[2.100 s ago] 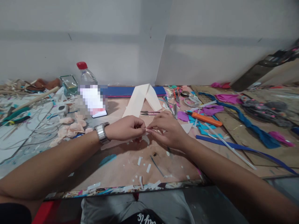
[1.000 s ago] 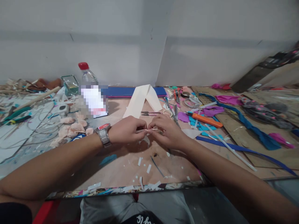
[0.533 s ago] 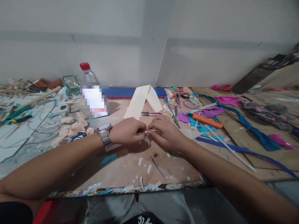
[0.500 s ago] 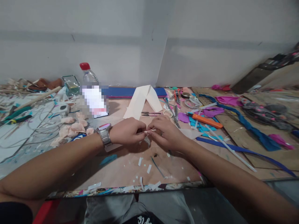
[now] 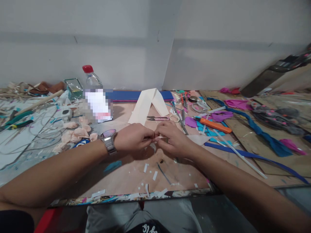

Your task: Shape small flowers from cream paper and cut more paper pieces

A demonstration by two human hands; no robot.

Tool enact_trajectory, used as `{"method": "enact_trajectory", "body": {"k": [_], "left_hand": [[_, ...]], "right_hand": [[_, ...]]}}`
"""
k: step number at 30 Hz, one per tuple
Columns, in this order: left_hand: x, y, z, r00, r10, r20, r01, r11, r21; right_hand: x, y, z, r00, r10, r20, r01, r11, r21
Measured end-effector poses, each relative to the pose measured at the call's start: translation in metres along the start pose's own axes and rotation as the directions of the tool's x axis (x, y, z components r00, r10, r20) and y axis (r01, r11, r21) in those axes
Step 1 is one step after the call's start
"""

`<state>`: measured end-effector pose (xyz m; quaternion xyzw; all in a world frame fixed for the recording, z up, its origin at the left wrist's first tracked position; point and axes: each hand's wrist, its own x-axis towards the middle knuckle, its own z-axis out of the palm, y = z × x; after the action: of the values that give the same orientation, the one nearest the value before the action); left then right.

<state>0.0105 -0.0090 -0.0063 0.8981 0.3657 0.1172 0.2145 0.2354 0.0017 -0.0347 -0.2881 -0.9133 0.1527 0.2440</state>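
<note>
My left hand [image 5: 133, 137], with a metal watch [image 5: 110, 142] on its wrist, is closed in a pinch. Its fingertips meet those of my right hand [image 5: 172, 137], pinched too, over the middle of the table. Between them shows a small pale pinkish paper piece [image 5: 159, 138], mostly hidden by the fingers. Just beyond the hands lies a folded cream paper strip [image 5: 141, 106]. Beside that strip are small thread snips [image 5: 157, 118] and a roll of tape [image 5: 174, 118]. A whitish strip [image 5: 198, 139] sticks out past my right wrist.
Left of my hands are crumpled peach paper pieces [image 5: 80, 132], a lit phone [image 5: 98, 105] and a red-capped bottle [image 5: 92, 77]. To the right lie an orange cutter [image 5: 213, 125], blue strips [image 5: 233, 151] and cardboard [image 5: 267, 165]. Paper scraps [image 5: 155, 175] litter the near side.
My hands stay together, with fingers shifted slightly around the small piece. The left wrist has turned a little, showing more of the watch face.
</note>
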Motion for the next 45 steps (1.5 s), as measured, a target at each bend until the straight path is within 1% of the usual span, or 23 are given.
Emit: {"method": "enact_trajectory", "body": {"k": [5,9,13,16,21,25,31,35,39,42,45], "left_hand": [[-0.001,-0.003,-0.003,1.000,-0.019,0.019,0.020,0.997,-0.080],[-0.001,-0.004,-0.004,0.999,-0.034,0.023,0.035,0.997,-0.068],[-0.002,-0.004,-0.004,0.996,-0.057,0.064,0.062,0.994,-0.091],[-0.002,-0.003,-0.005,0.993,-0.066,0.102,0.079,0.988,-0.130],[-0.001,-0.004,-0.006,0.989,-0.059,0.133,0.081,0.983,-0.166],[-0.001,-0.006,-0.007,0.987,-0.061,0.148,0.100,0.956,-0.276],[-0.002,-0.009,-0.007,0.983,-0.069,0.172,0.122,0.939,-0.323],[-0.002,-0.011,-0.006,0.976,-0.071,0.205,0.148,0.911,-0.385],[-0.001,-0.011,-0.007,0.976,-0.056,0.210,0.144,0.889,-0.435],[-0.001,-0.011,-0.008,0.966,-0.060,0.253,0.190,0.828,-0.528],[-0.001,-0.011,-0.010,0.955,-0.040,0.293,0.215,0.775,-0.595]], "right_hand": [[0.000,0.001,-0.005,0.999,-0.010,-0.047,0.009,1.000,-0.023],[0.000,0.000,-0.007,0.998,-0.034,-0.055,0.032,0.999,-0.034],[0.000,-0.001,-0.007,0.997,-0.045,-0.058,0.043,0.998,-0.038],[0.001,-0.001,-0.009,0.998,-0.049,-0.046,0.047,0.998,-0.037],[0.001,0.000,-0.008,1.000,-0.026,0.006,0.026,0.999,-0.027],[0.001,0.003,-0.005,0.998,-0.040,-0.044,0.038,0.998,-0.046],[0.001,0.000,-0.008,0.997,-0.038,-0.064,0.035,0.998,-0.049],[0.002,-0.001,-0.008,0.989,-0.082,-0.123,0.076,0.995,-0.057],[0.002,0.000,-0.007,0.983,-0.113,-0.141,0.103,0.991,-0.081],[0.002,-0.001,-0.007,0.981,-0.119,-0.155,0.108,0.991,-0.075],[0.002,-0.002,-0.007,0.973,-0.137,-0.184,0.128,0.990,-0.064]]}}
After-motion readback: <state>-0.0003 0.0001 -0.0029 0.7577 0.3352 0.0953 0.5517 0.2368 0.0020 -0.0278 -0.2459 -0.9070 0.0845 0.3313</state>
